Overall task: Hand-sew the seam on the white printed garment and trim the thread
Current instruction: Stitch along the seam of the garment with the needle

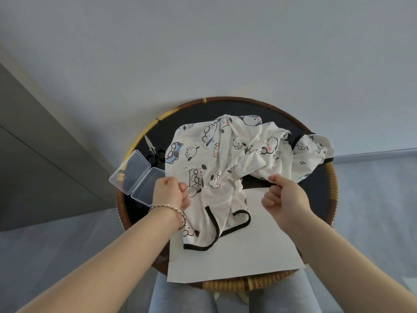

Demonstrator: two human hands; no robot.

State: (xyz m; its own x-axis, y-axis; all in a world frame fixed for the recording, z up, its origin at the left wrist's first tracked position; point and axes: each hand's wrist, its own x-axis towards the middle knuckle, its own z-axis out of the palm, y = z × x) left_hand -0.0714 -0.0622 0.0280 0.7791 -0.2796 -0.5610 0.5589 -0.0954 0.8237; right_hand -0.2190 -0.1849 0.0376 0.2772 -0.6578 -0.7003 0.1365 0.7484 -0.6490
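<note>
The white cartoon-printed garment with black trim (225, 159) lies crumpled on the round wicker-rimmed table (332, 188), partly over a white paper sheet (248, 251). The left hand (170, 193) grips its edge in curled fingers (184, 195). The right hand (284, 199) appears to pinch another edge. This looks like spreading the cloth to find the seam. The next move calls for a threaded needle.

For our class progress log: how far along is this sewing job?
Done: the box lies open and the scissors lie beside it, untouched. In hand: the left hand and right hand grip the garment. Left: no needle or thread shows, so sewing and trimming likely remain.
</note>
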